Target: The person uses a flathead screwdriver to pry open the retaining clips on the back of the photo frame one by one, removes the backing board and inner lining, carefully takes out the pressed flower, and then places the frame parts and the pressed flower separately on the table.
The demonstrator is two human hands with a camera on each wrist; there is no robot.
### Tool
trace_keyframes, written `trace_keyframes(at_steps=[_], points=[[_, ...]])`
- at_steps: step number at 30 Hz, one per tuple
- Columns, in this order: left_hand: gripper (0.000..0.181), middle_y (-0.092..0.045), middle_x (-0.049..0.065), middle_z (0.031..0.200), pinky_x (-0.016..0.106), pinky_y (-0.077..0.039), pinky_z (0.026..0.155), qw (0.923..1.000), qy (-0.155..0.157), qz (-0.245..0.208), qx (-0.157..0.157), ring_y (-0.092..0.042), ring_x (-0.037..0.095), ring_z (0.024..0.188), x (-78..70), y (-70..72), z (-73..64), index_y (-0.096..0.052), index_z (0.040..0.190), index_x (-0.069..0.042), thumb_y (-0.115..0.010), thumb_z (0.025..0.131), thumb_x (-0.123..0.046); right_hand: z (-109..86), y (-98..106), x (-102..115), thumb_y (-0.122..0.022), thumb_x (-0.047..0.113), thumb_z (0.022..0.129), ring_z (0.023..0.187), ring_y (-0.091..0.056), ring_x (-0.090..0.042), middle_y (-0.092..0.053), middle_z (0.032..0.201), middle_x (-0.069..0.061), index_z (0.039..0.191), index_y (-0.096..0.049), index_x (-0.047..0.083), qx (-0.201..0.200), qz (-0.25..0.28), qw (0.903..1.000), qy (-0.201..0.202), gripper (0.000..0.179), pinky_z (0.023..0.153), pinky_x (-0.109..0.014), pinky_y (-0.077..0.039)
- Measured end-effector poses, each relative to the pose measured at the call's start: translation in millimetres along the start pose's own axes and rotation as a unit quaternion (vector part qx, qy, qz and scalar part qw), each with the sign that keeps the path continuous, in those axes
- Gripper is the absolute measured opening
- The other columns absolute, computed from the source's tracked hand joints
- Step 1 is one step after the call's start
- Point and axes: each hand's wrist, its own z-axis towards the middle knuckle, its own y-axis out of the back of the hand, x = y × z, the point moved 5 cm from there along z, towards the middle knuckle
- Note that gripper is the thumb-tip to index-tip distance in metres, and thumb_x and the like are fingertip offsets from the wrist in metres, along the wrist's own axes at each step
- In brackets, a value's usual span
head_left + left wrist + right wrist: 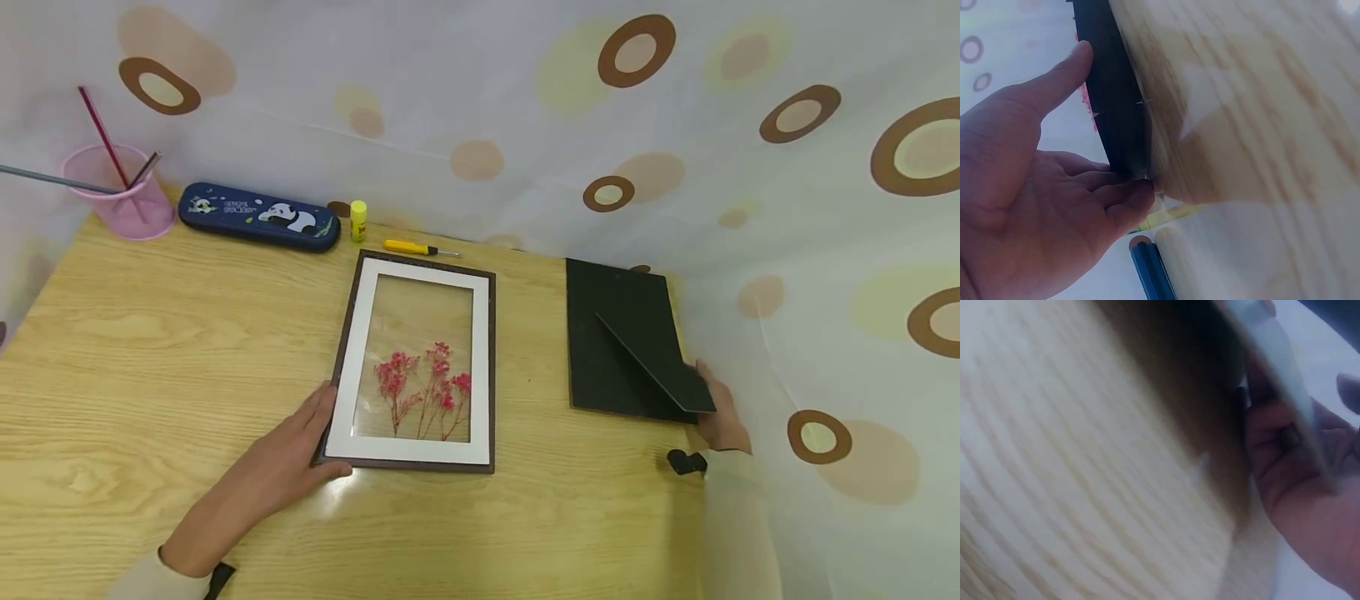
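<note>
A dark-edged picture frame (pixel 491 375) with a white mat and pink dried flowers (pixel 442 383) lies on the table. My left hand (pixel 288 454) rests against its lower left corner, fingers along the left side and thumb at the bottom edge. The left wrist view shows the fingertips touching the dark frame edge (pixel 1113 87) near the tabletop. To the right, my right hand (pixel 723 410) grips the right edge of a black frame backing board (pixel 600 375), whose stand flap (pixel 660 358) is swung out. Part of the right fingers is hidden behind the board.
Along the back stand a pink pen cup (pixel 138 212), a navy panda pencil case (pixel 258 218) and a yellow glue stick (pixel 358 221). A yellow screwdriver (pixel 408 247) lies just above the frame. Patterned cloth (pixel 750 350) borders the table at the back and right.
</note>
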Motion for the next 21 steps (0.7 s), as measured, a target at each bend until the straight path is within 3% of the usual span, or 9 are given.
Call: trace_keyframes(at_steps=[2, 4, 6, 7, 9, 12, 13, 17, 21], points=[[0.099, -0.026, 0.031, 0.157, 0.057, -0.04, 0.104, 1.0, 0.0, -0.002, 0.005, -0.037, 0.047, 0.138, -0.2, 0.8, 0.5, -0.024, 0.154, 0.008, -0.081, 0.084, -0.033, -2.1, -1.5, 2.4, -0.037, 0.039, 0.108, 0.087, -0.065, -0.007, -0.069, 0.098, 0.007, 0.11, -0.067, 0.018, 0.033, 0.032, 0.9989, -0.011, 0.037, 0.078, -0.023, -0.052], [0.099, -0.027, 0.031, 0.157, 0.057, -0.04, 0.104, 1.0, -0.001, -0.001, 0.007, -0.038, 0.047, 0.138, -0.2, 1.3, 0.7, -0.024, 0.154, 0.009, -0.081, 0.084, -0.033, -4.0, -0.9, 4.4, -0.036, 0.039, 0.109, 0.086, -0.066, -0.008, -0.069, 0.098, 0.007, 0.133, -0.055, 0.017, 0.039, 0.018, 0.9989, -0.022, 0.038, 0.079, -0.024, -0.051], [0.099, -0.027, 0.031, 0.157, 0.056, -0.04, 0.104, 1.0, -0.003, 0.0, 0.008, -0.038, 0.047, 0.138, -0.1, 1.6, 0.8, -0.024, 0.154, 0.009, -0.081, 0.084, -0.033, -5.4, -0.4, 5.5, -0.037, 0.042, 0.108, 0.094, -0.064, -0.007, -0.065, 0.113, 0.007, 0.152, -0.033, 0.017, 0.031, -0.055, 0.9973, -0.037, 0.051, 0.087, -0.025, -0.049], [0.099, -0.027, 0.031, 0.157, 0.056, -0.04, 0.104, 1.0, -0.004, 0.0, 0.008, -0.038, 0.047, 0.138, -0.1, 1.5, 0.6, -0.024, 0.154, 0.009, -0.081, 0.084, -0.033, -5.3, -1.4, 6.4, -0.037, 0.042, 0.108, 0.11, -0.061, -0.011, -0.06, 0.13, 0.002, 0.159, -0.018, 0.017, 0.033, -0.102, 0.9932, -0.045, 0.06, 0.098, -0.028, -0.045], [0.098, -0.026, 0.031, 0.157, 0.056, -0.04, 0.104, 1.0, -0.005, 0.001, 0.007, -0.037, 0.046, 0.139, 0.0, 1.2, 0.5, -0.024, 0.154, 0.008, -0.081, 0.085, -0.033, -5.5, -3.3, 8.1, -0.041, 0.044, 0.107, 0.137, -0.044, -0.021, -0.037, 0.156, -0.007, 0.161, 0.001, 0.011, 0.023, -0.203, 0.9771, -0.06, 0.076, 0.113, -0.039, -0.033], [0.098, -0.026, 0.031, 0.157, 0.056, -0.041, 0.103, 0.9999, -0.009, 0.006, 0.005, -0.037, 0.046, 0.138, -0.3, 0.9, 1.2, -0.024, 0.154, 0.009, -0.08, 0.085, -0.033, -7.0, -8.6, 13.2, -0.046, 0.05, 0.104, 0.151, -0.005, -0.041, 0.002, 0.166, -0.02, 0.16, -0.003, 0.001, 0.018, -0.355, 0.9329, -0.056, 0.086, 0.118, -0.059, -0.012], [0.099, -0.026, 0.031, 0.157, 0.056, -0.041, 0.103, 0.9999, -0.01, 0.008, 0.005, -0.037, 0.046, 0.139, -0.5, 0.9, 1.5, -0.024, 0.154, 0.009, -0.08, 0.085, -0.033, -7.3, -10.4, 15.4, -0.05, 0.051, 0.102, 0.149, 0.002, -0.046, 0.005, 0.164, -0.025, 0.159, -0.006, 0.0, 0.007, -0.39, 0.9192, -0.052, 0.089, 0.116, -0.064, -0.01], [0.099, -0.025, 0.032, 0.157, 0.057, -0.041, 0.103, 0.9999, -0.009, 0.012, 0.005, -0.037, 0.048, 0.138, -0.6, 0.2, 1.8, -0.024, 0.153, 0.011, -0.08, 0.085, -0.034, -6.6, -21.5, 25.3, -0.058, 0.061, 0.094, 0.143, -0.013, -0.057, -0.007, 0.158, -0.038, 0.156, -0.015, -0.007, -0.032, -0.539, 0.841, -0.03, 0.101, 0.109, -0.068, -0.024], [0.099, -0.023, 0.032, 0.158, 0.057, -0.039, 0.105, 0.9998, 0.007, 0.004, 0.016, -0.034, 0.047, 0.14, 0.5, -1.1, 0.6, -0.023, 0.153, 0.012, -0.079, 0.086, -0.034, -4.9, -34.2, 29.7, -0.058, 0.059, 0.094, 0.135, -0.029, -0.058, -0.02, 0.151, -0.044, 0.153, -0.016, -0.013, -0.041, -0.6, 0.7988, -0.019, 0.103, 0.104, -0.065, -0.034]])
